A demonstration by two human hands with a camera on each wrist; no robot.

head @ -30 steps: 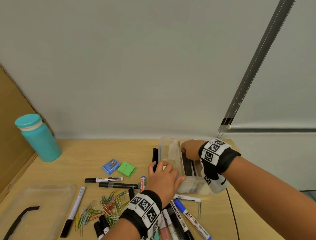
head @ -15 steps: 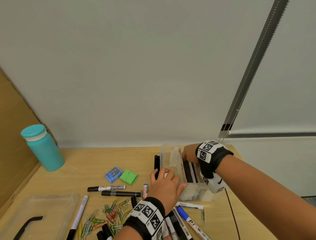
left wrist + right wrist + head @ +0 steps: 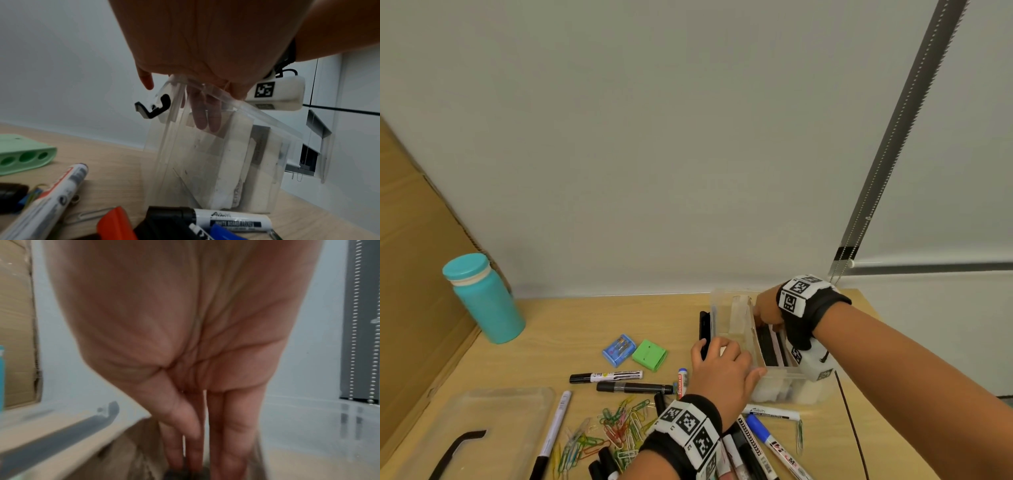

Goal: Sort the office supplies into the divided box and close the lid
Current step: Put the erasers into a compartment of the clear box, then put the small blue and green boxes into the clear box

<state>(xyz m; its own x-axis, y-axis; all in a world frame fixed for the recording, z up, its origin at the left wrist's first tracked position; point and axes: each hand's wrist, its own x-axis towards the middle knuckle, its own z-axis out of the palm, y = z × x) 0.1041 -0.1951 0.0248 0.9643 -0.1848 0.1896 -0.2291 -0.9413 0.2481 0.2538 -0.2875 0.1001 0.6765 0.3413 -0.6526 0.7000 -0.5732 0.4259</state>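
A clear flat plastic lid (image 3: 476, 421) lies far left on the wooden counter (image 3: 571, 318). The heap of coloured paperclips (image 3: 606, 435), too many to count, is light and slippery, best pinched in clumps. Two pencil sharpeners, blue (image 3: 618, 348) and green (image 3: 649, 355), are rigid. The left hand (image 3: 722, 373) grips the clear divided plastic box (image 3: 784, 383) by its near-left rim, fingers curled over; that wall likely flexes. The right hand (image 3: 768, 308) reaches inside, fingers straight and together; whether they hold anything I cannot tell.

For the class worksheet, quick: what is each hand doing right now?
Left hand: grips the rim of the clear box, fingers inside.
Right hand: fingers straight, reaching into the box; holding anything cannot be told.
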